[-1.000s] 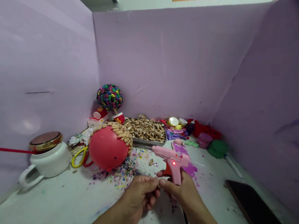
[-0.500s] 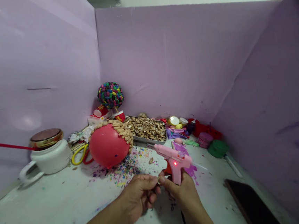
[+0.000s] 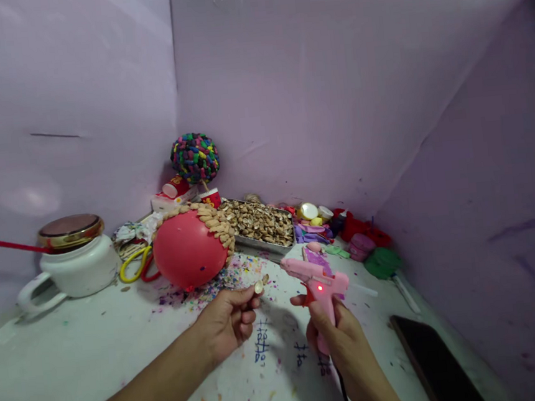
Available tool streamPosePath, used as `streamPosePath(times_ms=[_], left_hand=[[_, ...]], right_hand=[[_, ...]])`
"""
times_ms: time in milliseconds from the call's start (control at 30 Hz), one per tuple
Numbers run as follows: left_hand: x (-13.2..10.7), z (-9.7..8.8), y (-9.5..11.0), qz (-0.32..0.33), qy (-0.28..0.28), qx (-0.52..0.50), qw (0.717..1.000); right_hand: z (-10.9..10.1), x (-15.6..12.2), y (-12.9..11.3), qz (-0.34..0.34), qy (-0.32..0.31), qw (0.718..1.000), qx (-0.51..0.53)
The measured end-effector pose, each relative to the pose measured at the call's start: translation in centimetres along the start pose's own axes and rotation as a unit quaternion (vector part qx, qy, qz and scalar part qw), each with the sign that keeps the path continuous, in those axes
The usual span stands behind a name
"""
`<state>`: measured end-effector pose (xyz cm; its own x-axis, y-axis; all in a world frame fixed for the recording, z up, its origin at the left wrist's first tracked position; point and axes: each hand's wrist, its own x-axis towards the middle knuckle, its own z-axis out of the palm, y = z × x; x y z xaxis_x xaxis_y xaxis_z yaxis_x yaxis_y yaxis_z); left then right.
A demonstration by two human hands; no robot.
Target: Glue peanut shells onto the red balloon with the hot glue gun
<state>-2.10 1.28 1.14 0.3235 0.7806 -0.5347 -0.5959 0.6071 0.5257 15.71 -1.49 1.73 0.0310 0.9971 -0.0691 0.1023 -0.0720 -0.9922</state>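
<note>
Between the thumb and fingers of my left hand [image 3: 233,319] is a half peanut shell [image 3: 259,287], its pale hollow side showing. My right hand [image 3: 338,331] grips a pink hot glue gun [image 3: 314,277] by its handle, with a finger at the red trigger. The gun's red light is lit and its nozzle points left, a little apart from the shell. Behind my left hand lies a red balloon [image 3: 188,250], its top and right side covered with overlapping tan shells [image 3: 216,224]. A metal tray [image 3: 264,245] full of loose shells [image 3: 260,221] stands beyond it.
On the left are a white mug [image 3: 81,270] with a gold-rimmed lid and yellow-handled scissors [image 3: 135,266]. A multicoloured ball [image 3: 195,158] stands at the back. Balloons and a green tub [image 3: 382,263] lie right, with a dark phone [image 3: 434,360] nearer. Purple walls enclose the table.
My hands have drawn apart. The left has moved left and up with the shell, while the right holds the glue gun slightly farther right. The view has tilted down a little.
</note>
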Motion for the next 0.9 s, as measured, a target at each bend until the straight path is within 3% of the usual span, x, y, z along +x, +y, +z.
streamPosePath(times_ms=[300,900], left_hand=[[0.2,-0.4,0.1,-0.014,0.004,-0.020,1.000],[0.3,-0.3,0.3,-0.014,0.021,-0.018,1.000]], right_hand=[[-0.9,-1.5,1.0,0.020,-0.069,0.995,0.063],[-0.7,-1.7,1.0,0.032,-0.080,0.995,0.041]])
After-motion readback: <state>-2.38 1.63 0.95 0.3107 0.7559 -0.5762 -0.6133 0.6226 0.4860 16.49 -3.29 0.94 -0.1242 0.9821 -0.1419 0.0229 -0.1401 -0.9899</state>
